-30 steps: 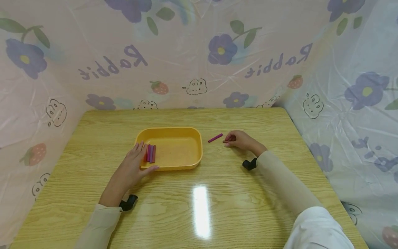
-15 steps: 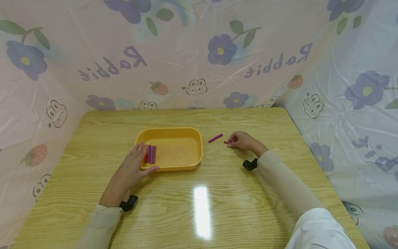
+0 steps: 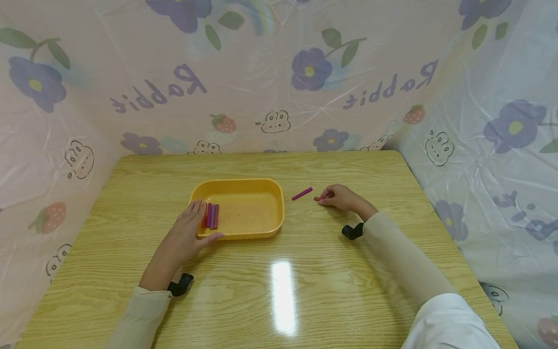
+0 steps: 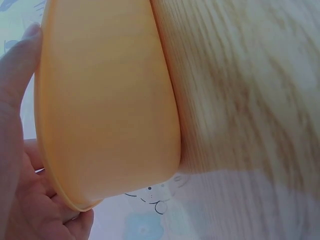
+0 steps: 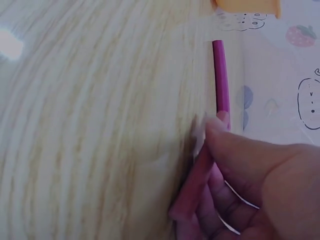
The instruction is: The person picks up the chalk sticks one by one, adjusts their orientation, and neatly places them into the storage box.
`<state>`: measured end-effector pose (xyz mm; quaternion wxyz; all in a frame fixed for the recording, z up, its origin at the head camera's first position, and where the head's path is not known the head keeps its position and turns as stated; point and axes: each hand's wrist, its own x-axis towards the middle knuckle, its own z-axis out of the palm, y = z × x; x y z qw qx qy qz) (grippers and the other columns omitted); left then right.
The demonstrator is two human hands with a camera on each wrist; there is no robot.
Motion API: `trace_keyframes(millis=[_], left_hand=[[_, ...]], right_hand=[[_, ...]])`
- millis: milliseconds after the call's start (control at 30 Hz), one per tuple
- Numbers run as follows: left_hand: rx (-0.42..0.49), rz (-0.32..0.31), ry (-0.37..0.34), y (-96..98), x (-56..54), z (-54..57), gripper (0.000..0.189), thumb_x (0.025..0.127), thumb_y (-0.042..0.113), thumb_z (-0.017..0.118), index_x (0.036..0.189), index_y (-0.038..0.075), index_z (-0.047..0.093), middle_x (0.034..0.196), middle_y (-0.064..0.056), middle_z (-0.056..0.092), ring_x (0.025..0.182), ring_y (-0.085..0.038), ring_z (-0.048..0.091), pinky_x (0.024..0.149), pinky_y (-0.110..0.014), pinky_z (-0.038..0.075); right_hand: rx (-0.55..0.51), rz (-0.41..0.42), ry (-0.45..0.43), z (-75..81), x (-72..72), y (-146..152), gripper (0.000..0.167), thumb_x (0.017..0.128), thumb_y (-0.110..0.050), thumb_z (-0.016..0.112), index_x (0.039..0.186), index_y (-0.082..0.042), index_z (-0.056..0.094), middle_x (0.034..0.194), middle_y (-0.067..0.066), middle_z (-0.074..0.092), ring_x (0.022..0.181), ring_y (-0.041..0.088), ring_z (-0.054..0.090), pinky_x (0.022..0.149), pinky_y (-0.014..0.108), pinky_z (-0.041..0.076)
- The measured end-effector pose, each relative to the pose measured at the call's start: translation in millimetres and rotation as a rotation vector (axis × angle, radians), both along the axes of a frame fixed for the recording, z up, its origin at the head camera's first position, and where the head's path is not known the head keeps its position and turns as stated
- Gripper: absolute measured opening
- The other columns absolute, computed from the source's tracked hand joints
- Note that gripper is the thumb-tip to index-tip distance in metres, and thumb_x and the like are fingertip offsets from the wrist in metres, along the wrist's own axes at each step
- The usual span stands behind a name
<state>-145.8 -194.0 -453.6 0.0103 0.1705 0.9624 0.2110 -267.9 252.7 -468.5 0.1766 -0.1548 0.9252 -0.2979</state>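
Note:
My left hand holds the left end of a yellow plastic tray, its fingers over the left rim and its thumb along the front rim. In the left wrist view, the hand's thumb and curled fingers sit at the rim of the tray. Several red and purple crayons lie side by side in the tray, partly hidden by that hand. To the right of the tray, my right hand pinches a brownish-red crayon close over the table. A magenta crayon lies just beyond its fingertips.
The wood-grain table carries the tray and crayons. A patterned sheet hangs behind and on both sides of it. Black wrist mounts stick out inward from both sleeves.
My right hand has drawn slightly right and toward the sleeve with the brownish-red crayon, which shows a little differently between the fingers. The left hand, tray and magenta crayon stay put.

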Motion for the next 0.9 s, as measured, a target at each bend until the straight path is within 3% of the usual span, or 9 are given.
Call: trace_keyframes(millis=[267, 600, 767, 900], left_hand=[[-0.003, 0.001, 0.003, -0.3, -0.4, -0.9, 0.100, 0.080, 0.060, 0.060, 0.146, -0.003, 0.019, 0.152, -0.020, 0.010, 0.139, -0.035, 0.006, 0.108, -0.056, 0.013], [-0.005, 0.004, 0.023, 0.5, -0.4, -1.6, 0.099, 0.080, 0.059, 0.061, 0.145, -0.004, 0.021, 0.151, -0.022, 0.012, 0.139, -0.036, 0.007, 0.107, -0.057, 0.015], [-0.011, 0.004, 0.028, 0.6, -0.3, -1.4, 0.099, 0.080, 0.059, 0.061, 0.145, -0.005, 0.022, 0.151, -0.022, 0.013, 0.139, -0.037, 0.008, 0.108, -0.056, 0.015], [-0.006, 0.004, 0.029, 0.9, -0.2, -0.8, 0.099, 0.080, 0.060, 0.060, 0.145, -0.005, 0.022, 0.151, -0.022, 0.013, 0.139, -0.037, 0.008, 0.108, -0.056, 0.015]], right_hand=[[-0.047, -0.039, -0.006, -4.5, -1.1, 2.5, 0.024, 0.091, -0.026, 0.062, 0.097, -0.003, 0.065, 0.093, 0.008, 0.061, 0.083, 0.020, 0.052, 0.077, 0.035, 0.043], [-0.319, -0.142, -0.196, 2.4, 5.2, -4.1, 0.034, 0.094, -0.029, 0.057, 0.104, 0.003, 0.062, 0.082, 0.018, 0.060, 0.072, 0.024, 0.051, 0.067, 0.032, 0.043], [-0.404, -0.188, -0.243, 4.4, 6.9, -7.0, 0.040, 0.095, -0.031, 0.054, 0.110, 0.005, 0.061, 0.097, 0.018, 0.061, 0.084, 0.021, 0.055, 0.074, 0.030, 0.048], [-0.470, -0.204, -0.276, 4.8, 6.5, -8.2, 0.041, 0.096, -0.030, 0.052, 0.114, 0.007, 0.059, 0.108, 0.021, 0.060, 0.096, 0.028, 0.058, 0.079, 0.032, 0.051]])
